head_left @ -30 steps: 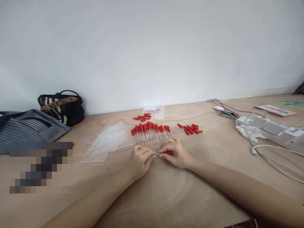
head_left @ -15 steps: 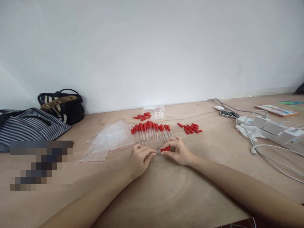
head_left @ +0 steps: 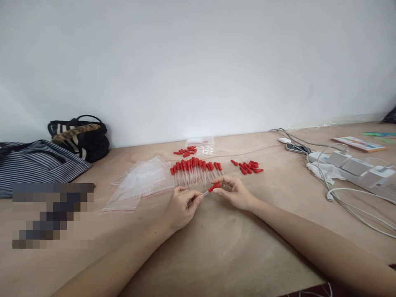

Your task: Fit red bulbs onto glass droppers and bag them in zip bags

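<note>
In front of me my left hand [head_left: 183, 208] pinches the thin clear tube [head_left: 206, 193] of a dropper between thumb and fingers. The red rubber bulb [head_left: 213, 188] sits at the tube's right end, tilted up to the right. My right hand [head_left: 237, 193] has its thumb and fingertips closed round that bulb. Just beyond my hands, a row of droppers with red bulbs [head_left: 194, 162] lies side by side, tubes toward me. Loose red bulbs [head_left: 247, 167] lie in a pile to the right, and more loose bulbs [head_left: 186, 152] lie behind the row.
Clear zip bags [head_left: 123, 196] with thin tubes on them lie left of the row, and another bag [head_left: 198, 141] with tubes is near the wall. Striped [head_left: 43, 165] and black [head_left: 97, 142] bags stand at left. A power strip [head_left: 355, 167] and white cables [head_left: 355, 196] occupy the right.
The dropper's bulb end has swung upward, and my right hand has shifted slightly up and right with its fingers a little looser. My left hand has hardly moved.
</note>
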Action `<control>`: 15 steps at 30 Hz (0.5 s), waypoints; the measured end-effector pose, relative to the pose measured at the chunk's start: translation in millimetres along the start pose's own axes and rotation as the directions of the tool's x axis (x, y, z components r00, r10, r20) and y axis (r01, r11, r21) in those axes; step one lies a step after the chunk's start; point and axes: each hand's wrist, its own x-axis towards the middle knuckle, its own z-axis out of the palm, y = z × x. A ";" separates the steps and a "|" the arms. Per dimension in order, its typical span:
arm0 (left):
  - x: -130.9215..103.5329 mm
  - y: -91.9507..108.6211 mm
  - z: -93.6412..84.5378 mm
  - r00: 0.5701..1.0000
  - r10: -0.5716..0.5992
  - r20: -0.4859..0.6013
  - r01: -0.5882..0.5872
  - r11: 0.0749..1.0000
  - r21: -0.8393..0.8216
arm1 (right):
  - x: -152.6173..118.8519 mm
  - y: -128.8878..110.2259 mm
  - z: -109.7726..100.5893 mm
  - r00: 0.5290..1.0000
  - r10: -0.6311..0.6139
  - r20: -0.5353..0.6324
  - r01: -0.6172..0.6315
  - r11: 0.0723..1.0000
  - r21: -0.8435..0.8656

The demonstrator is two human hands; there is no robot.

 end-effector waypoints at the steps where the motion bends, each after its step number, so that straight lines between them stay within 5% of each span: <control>1: -0.1 2.2 -0.4 1.000 0.011 0.003 -0.011 1.000 -0.006 | 0.5 -0.4 2.2 1.000 0.026 -0.009 -0.025 0.997 0.077; 4: 1.7 5.5 -5.0 1.000 0.025 0.007 -0.025 1.000 -0.008 | 5.5 -1.1 3.0 0.984 0.151 -0.090 -0.124 0.958 0.258; 7: 6.7 -3.9 -16.2 0.996 -0.080 -0.034 0.083 0.990 0.112 | 16.9 1.2 -13.1 0.942 0.273 -0.194 -0.212 0.935 0.286; 9: 10.4 -18.2 -26.9 0.974 -0.205 -0.098 0.224 0.934 0.278 | 26.5 5.1 -30.7 0.924 0.270 -0.269 -0.220 0.954 0.203; 12: 13.3 -44.5 -45.7 0.893 -0.412 -0.181 0.443 0.732 0.518 | 40.4 12.9 -52.7 0.902 0.250 -0.352 -0.282 0.959 -0.042; 15: 12.4 -65.2 -63.5 0.818 -0.519 -0.248 0.535 0.529 0.658 | 52.3 19.0 -57.6 0.857 0.244 -0.453 -0.417 0.846 -0.333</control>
